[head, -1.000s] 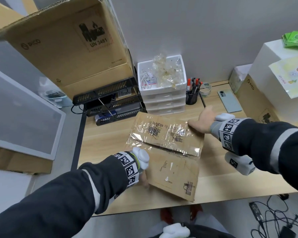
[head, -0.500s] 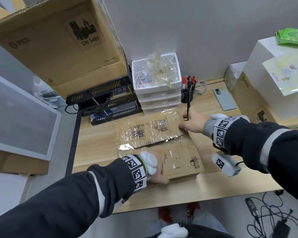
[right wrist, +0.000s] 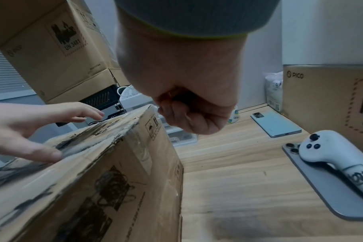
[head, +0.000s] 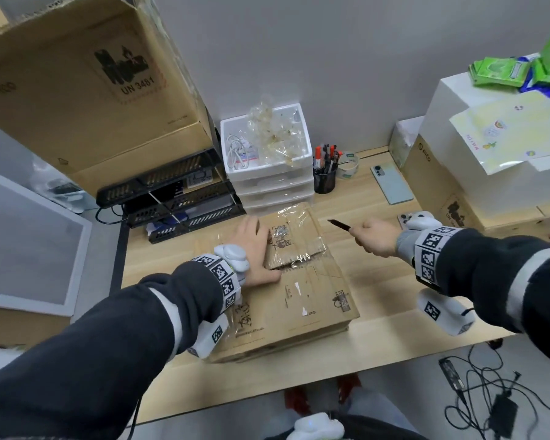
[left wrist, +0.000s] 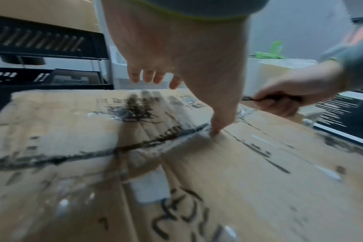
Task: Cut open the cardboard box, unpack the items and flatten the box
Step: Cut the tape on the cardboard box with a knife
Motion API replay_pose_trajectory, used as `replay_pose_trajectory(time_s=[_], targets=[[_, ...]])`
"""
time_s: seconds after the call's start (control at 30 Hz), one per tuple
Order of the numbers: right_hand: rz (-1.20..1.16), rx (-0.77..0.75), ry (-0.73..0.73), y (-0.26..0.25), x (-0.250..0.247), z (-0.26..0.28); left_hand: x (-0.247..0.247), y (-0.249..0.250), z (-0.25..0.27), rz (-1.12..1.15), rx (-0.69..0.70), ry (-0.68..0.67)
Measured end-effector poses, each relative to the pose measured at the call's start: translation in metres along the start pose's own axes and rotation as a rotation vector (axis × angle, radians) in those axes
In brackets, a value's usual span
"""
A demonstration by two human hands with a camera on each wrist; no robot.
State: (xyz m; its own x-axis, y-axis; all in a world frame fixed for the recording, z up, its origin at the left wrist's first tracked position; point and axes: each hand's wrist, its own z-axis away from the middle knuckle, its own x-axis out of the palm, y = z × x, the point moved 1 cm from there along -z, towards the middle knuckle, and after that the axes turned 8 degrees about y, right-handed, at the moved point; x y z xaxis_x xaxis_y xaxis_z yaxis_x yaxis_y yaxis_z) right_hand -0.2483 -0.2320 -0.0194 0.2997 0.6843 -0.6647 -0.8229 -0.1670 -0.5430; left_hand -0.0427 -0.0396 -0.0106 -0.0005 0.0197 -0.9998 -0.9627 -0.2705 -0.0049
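Note:
A taped brown cardboard box (head: 302, 300) (left wrist: 238, 172) (right wrist: 106, 180) lies on the wooden desk (head: 378, 300), top flaps closed under clear tape. My left hand (head: 251, 249) (left wrist: 176, 54) (right wrist: 31, 131) lies flat on the box's top, fingers straight, thumb tip on the centre seam (left wrist: 170, 139). My right hand (head: 377, 238) (right wrist: 189, 114) (left wrist: 290, 98) hovers just right of the box's far corner, fist curled round a black knife (head: 338, 224) whose blade points left toward the box.
White drawers (head: 270, 173), a pen cup (head: 324, 176), a tape roll (head: 348, 165) and black trays (head: 172, 201) stand behind the box. A teal phone (head: 392, 184), a grey phone (right wrist: 325, 185) under a white controller (right wrist: 332, 157) and a PICO carton (head: 442, 192) lie at the right.
My left hand moved from the box's near edge onto its top. My right hand left the box's far corner and now holds the knife beside it. The box lies flat on the desk.

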Motion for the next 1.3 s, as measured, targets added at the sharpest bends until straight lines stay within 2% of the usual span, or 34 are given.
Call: replay_pose_trajectory(time_s=[0.17,0.33,0.47,0.57,0.77,0.97,1.3], targets=[[-0.007,-0.027,-0.048,0.011,0.000,0.012,0.005,-0.009,-0.008,-0.041,-0.013,-0.129],[0.029,-0.104,-0.008,0.014,0.003,0.022,0.001,-0.005,-0.018,-0.022,-0.053,-0.099],[0.027,-0.154,0.005,0.012,0.004,0.027,0.000,-0.002,-0.022,-0.113,-0.079,-0.139],[0.034,-0.170,0.029,0.011,0.004,0.028,0.002,0.003,-0.023,-0.149,-0.090,-0.147],[0.060,-0.179,-0.021,0.007,0.007,0.031,-0.002,0.006,-0.025,-0.172,-0.085,-0.158],[0.120,-0.214,0.019,0.004,0.008,0.034,-0.006,0.009,-0.026,-0.173,-0.080,-0.174],[0.113,-0.143,-0.115,0.001,0.006,0.041,-0.012,0.016,-0.030,-0.277,-0.063,-0.231]])
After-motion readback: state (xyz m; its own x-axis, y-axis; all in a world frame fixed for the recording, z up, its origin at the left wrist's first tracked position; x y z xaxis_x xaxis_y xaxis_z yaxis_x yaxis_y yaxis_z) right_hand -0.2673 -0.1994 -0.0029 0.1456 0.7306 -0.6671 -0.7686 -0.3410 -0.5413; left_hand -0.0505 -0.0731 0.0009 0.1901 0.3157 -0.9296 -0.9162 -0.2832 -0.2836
